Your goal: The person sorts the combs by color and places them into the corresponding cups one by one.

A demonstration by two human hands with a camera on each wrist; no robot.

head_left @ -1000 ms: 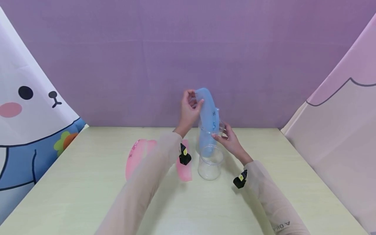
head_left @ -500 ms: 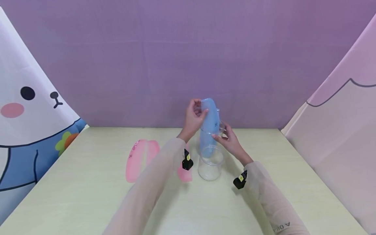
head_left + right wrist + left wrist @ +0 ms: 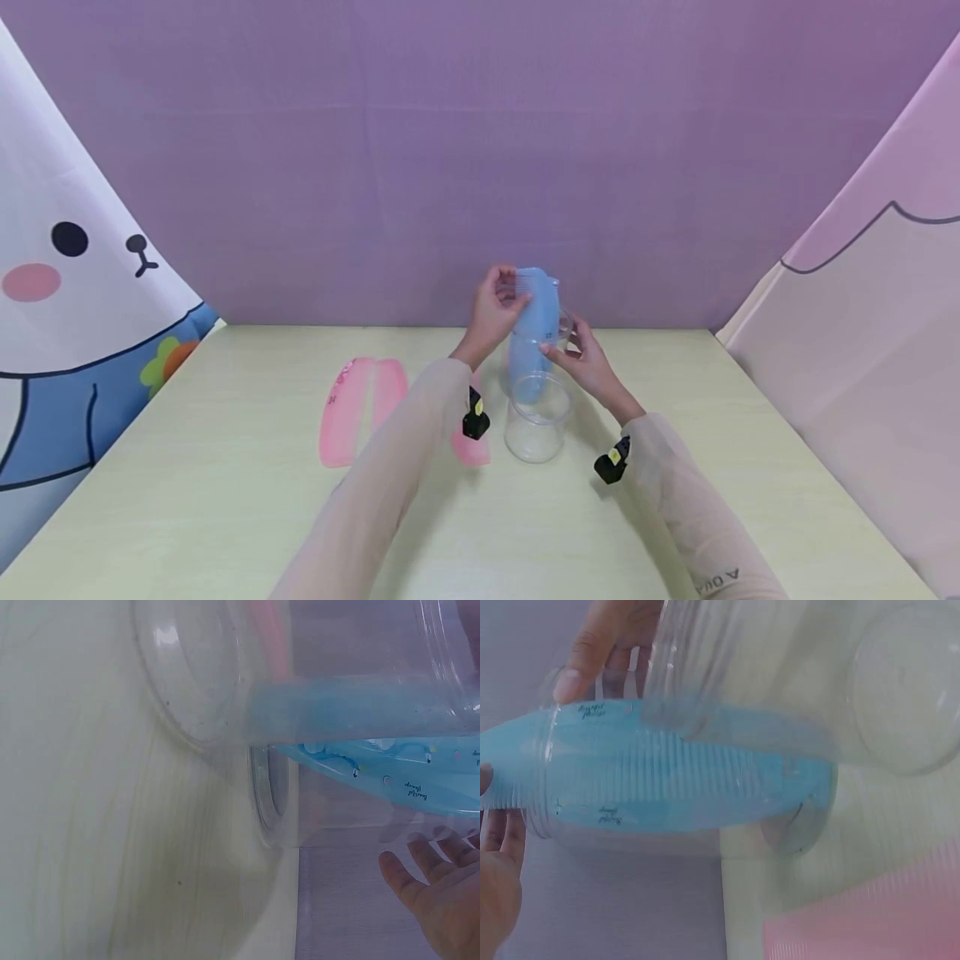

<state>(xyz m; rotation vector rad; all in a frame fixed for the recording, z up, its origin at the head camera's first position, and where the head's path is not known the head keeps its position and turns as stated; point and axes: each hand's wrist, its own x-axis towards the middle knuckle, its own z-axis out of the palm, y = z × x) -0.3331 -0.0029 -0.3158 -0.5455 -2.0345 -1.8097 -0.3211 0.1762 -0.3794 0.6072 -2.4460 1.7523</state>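
Note:
My left hand (image 3: 493,310) pinches the upper, toothed edge of a light blue comb (image 3: 534,304). The comb's lower part stands inside the rear clear plastic jar (image 3: 566,322). Behind it a second blue comb (image 3: 555,288) shows at the edge; in the left wrist view both combs (image 3: 697,817) lie within the jar's walls. My right hand (image 3: 588,362) holds that jar near its rim, thumb in front and fingers round the far side. A second clear jar (image 3: 535,446) stands just in front, overlapping the rear one in this view.
On the light wooden table (image 3: 225,500), pink combs (image 3: 343,421) lie to the left. Another pink piece (image 3: 471,448) is partly hidden under my left forearm. A purple cloth (image 3: 360,167) hangs along the table's back edge, with printed cloths at both sides.
My left hand has moved down and slightly right, lowering the blue comb deeper into the rear jar. The right hand stays on the jar. More of the pink combs at left shows.

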